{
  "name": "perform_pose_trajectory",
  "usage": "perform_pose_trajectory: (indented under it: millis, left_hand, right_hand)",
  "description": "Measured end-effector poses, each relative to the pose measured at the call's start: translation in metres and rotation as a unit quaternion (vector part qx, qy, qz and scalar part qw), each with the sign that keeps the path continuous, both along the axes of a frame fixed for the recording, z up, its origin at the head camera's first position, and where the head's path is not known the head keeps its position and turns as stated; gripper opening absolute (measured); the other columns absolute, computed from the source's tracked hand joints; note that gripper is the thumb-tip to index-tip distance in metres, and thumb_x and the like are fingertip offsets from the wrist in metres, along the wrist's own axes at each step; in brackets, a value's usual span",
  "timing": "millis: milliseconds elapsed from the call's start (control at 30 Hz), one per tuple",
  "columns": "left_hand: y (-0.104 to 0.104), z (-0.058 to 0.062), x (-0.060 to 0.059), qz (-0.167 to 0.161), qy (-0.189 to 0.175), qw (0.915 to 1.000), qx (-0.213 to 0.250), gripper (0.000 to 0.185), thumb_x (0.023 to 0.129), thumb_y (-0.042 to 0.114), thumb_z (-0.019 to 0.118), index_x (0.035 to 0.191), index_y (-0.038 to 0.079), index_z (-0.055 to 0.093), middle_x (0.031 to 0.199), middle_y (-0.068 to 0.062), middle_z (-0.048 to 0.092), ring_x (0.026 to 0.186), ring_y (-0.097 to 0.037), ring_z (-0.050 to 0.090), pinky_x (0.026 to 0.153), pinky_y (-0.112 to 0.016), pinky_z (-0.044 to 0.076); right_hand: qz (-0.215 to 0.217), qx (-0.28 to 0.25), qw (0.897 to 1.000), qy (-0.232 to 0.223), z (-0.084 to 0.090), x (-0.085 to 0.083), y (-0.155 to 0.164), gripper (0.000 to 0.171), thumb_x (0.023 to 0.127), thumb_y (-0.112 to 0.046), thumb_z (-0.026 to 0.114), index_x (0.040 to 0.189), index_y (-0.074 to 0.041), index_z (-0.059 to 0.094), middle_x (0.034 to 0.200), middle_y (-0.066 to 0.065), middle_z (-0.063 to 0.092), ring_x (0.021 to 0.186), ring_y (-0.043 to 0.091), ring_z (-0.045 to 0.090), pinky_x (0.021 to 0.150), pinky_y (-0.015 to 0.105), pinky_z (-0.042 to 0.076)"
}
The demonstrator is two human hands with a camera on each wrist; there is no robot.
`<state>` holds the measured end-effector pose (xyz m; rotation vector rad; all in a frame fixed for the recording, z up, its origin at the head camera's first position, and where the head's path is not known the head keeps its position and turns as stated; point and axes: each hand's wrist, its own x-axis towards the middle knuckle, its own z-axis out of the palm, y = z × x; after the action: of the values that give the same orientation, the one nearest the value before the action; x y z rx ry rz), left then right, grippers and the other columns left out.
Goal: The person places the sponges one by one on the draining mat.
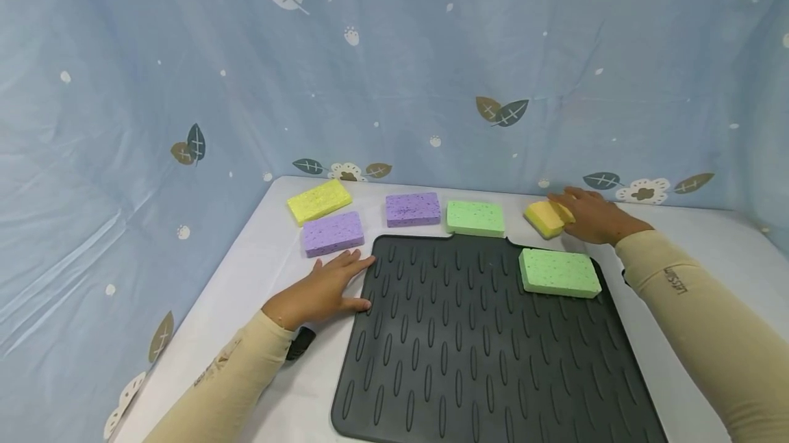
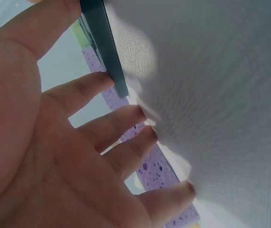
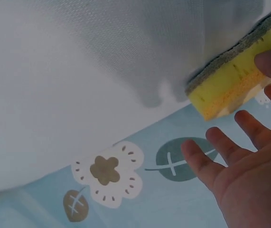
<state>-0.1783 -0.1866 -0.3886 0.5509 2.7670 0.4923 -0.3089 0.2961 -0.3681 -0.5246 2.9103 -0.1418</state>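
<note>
My left hand (image 1: pixel 324 291) rests with spread fingers at the left edge of a dark ridged mat (image 1: pixel 444 340); its thumb and index finger touch the edge. The fingertips of that hand (image 2: pixel 78 142) press the white cloth in the left wrist view. My right hand (image 1: pixel 593 216) is at a yellow sponge (image 1: pixel 544 218) with a dark scouring layer, beyond the mat's far right corner. In the right wrist view the thumb overlaps this sponge's (image 3: pixel 225 90) side, and the other fingers are straight and spread. A green sponge (image 1: pixel 557 272) lies on the mat's far right corner.
Along the mat's far side lie a green sponge (image 1: pixel 474 217) and a purple sponge (image 1: pixel 413 210). Another purple sponge (image 1: pixel 333 233) and a bright yellow one (image 1: pixel 319 201) lie farther left. A blue leaf-patterned curtain (image 1: pixel 394 66) hangs behind the white tabletop (image 1: pixel 271 237).
</note>
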Motion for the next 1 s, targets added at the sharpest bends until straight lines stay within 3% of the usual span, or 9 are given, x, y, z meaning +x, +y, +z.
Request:
perform_pose_trajectory:
  millis: [767,1000]
  left_hand:
    - [0.0007,0.0015,0.0008,0.000,0.000,1.0000,0.004,0.082,0.089,0.043,0.073,0.157,0.017,0.035,0.164,-0.017,0.025,0.154,-0.035,0.020,0.117,-0.073,0.013]
    - [0.0002,0.0022,0.0009,0.001,0.002,1.0000,0.001,0.081,0.090,0.042,0.073,0.157,0.016,0.035,0.164,-0.019,0.026,0.154,-0.037,0.021,0.116,-0.074,0.014]
  right_hand:
    - [-0.012,-0.002,1.000,0.000,-0.0016,-0.0031,0.0020,0.060,0.093,-0.012,0.057,0.148,0.003,0.039,0.154,0.039,0.024,0.135,0.065,0.024,0.100,0.078,0.034]
    - [-0.022,0.003,1.000,0.014,-0.0038,-0.0019,0.0030,0.062,0.092,-0.020,0.061,0.145,0.005,0.042,0.146,0.037,0.039,0.131,0.061,0.034,0.100,0.075,0.038]
